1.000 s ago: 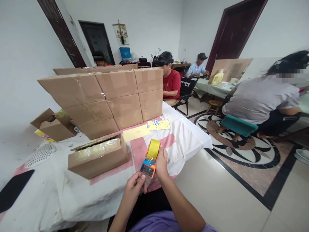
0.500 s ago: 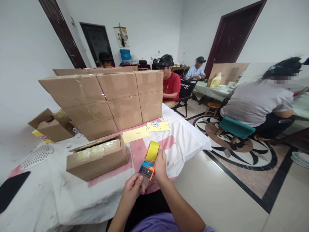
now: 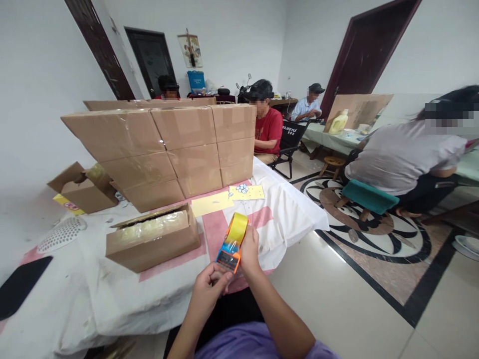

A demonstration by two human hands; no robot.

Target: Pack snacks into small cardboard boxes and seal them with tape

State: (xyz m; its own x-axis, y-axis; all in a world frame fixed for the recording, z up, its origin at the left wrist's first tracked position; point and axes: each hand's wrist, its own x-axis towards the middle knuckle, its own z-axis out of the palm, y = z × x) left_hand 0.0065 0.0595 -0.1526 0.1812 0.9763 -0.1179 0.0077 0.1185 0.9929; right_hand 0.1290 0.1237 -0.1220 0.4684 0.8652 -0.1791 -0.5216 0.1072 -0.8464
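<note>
My right hand (image 3: 250,249) grips an orange tape dispenser (image 3: 229,254) that carries a yellow roll of tape (image 3: 237,228). It is held upright just past the table's near edge. My left hand (image 3: 208,291) is closed in a pinch at the dispenser's lower end, on the clear tape end there. A small cardboard box (image 3: 153,239), its top covered in tape, lies on the white cloth (image 3: 123,299) left of the dispenser.
Sealed cardboard boxes (image 3: 168,149) form a stacked wall at the table's back. An open box (image 3: 80,188) sits at the far left, two yellow sheets (image 3: 226,198) lie behind the dispenser. Several people sit at other tables; one on a teal stool (image 3: 368,197) at right.
My left hand's fingers have closed tighter on the tape end under the dispenser. The dispenser stays where it was; the view has shifted slightly.
</note>
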